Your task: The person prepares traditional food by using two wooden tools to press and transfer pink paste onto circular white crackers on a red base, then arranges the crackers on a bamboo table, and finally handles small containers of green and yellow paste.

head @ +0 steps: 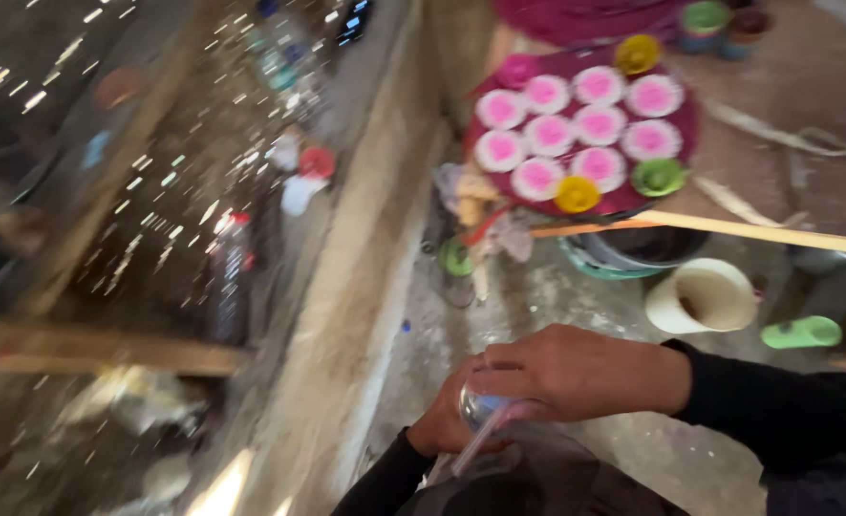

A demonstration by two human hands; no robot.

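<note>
Both hands grip a small clear cup with a straw.

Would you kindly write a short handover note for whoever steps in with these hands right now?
Right hand: closed over the top of a small shiny cup. Left hand: wraps the cup from below. A thin tube slants down from under the right hand. Done: white-and-pink filled cups sit on the round tray ahead. Cream bucket stands between. The picture is blurred; the cup's contents are hidden.
</note>
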